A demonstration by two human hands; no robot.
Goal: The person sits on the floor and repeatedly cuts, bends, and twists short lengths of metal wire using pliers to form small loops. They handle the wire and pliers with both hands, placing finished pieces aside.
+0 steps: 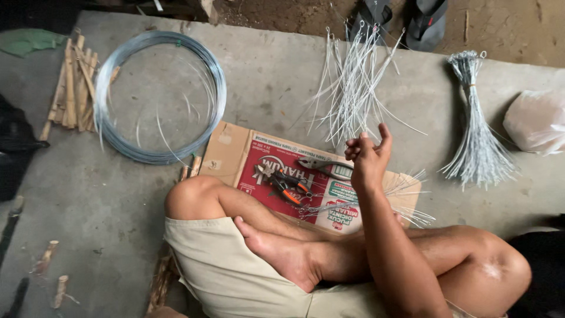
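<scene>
Only one of your hands shows, the right hand [368,154], raised with its grip released and fingers loosely curled, holding nothing. The loose cut wires [353,88] fan out on the concrete floor [282,76] just beyond it, long axis running away from you. Your left hand is out of sight. The pliers [325,167] lie on the flattened cardboard box [229,147], just left of the wrist.

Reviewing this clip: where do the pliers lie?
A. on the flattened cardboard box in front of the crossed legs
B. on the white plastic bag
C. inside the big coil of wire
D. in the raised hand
A: the pliers lie on the flattened cardboard box, just left of the raised hand, which holds no tool; the coil of wire encloses only bare floor.
</scene>
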